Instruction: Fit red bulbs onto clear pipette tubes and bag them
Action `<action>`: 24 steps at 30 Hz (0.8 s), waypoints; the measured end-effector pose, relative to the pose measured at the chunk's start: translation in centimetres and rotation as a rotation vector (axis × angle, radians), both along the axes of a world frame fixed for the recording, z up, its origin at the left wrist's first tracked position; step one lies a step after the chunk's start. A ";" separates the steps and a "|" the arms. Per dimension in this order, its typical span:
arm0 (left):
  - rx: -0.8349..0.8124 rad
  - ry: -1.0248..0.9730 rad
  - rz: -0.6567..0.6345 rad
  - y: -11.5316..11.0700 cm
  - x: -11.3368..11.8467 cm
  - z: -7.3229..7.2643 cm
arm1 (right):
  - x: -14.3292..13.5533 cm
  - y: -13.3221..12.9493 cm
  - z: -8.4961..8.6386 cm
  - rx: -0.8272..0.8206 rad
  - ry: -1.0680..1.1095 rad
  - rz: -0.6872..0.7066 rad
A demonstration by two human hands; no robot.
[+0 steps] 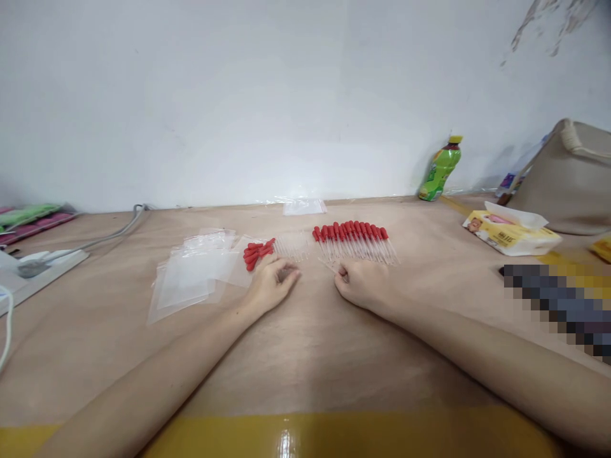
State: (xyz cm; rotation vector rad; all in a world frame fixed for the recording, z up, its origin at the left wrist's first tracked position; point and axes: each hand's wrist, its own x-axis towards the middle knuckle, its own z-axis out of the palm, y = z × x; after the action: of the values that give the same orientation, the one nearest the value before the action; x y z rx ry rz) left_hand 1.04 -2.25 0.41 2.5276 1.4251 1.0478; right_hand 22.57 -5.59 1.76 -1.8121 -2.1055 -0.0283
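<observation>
My left hand (272, 285) rests on the table beside a small pile of red rubber bulbs (252, 254), its fingers loosely curved, thumb a little apart, nothing visible between them. Just beyond it lie several thin clear tubes (292, 247) without bulbs. My right hand (361, 283) is closed in a pinch, and a thin clear tube (327, 264) sticks out from its fingertips toward the left. Behind that hand, a row of clear tubes with red bulbs (356, 230) lies side by side, bulbs toward the wall. Clear plastic bags (188, 273) overlap in a stack left of the loose bulbs.
Against the wall lies another clear packet (304, 207). On the right are a green bottle (440, 170), a tissue pack (508, 234), a beige bag (568, 181) and a blurred dark object (554, 296). A power strip (45, 277) with cables and green and pink packets (33, 219) are at left.
</observation>
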 end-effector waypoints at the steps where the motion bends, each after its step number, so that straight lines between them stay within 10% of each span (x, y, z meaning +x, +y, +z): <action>1: 0.077 0.010 0.079 0.3 -0.3 0.1 | 0.5 -0.3 0.0 0.009 0.031 0.005; 8: 0.300 0.226 0.418 1.3 -2.4 0.8 | 1.5 0.4 -1.0 -0.013 0.280 0.029; 20: 0.272 0.222 0.355 0.8 -2.3 1.0 | 1.3 0.5 -1.2 -0.039 0.192 0.019; 24: 0.242 0.086 0.060 -0.7 -1.5 1.4 | 1.6 0.7 -1.8 0.076 0.258 0.083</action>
State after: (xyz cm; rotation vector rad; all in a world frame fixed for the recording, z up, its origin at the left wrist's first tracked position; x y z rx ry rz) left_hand -0.46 -2.98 1.84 2.7422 1.4878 1.2022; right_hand 24.21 -4.86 -0.05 -1.5904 -1.9677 0.1376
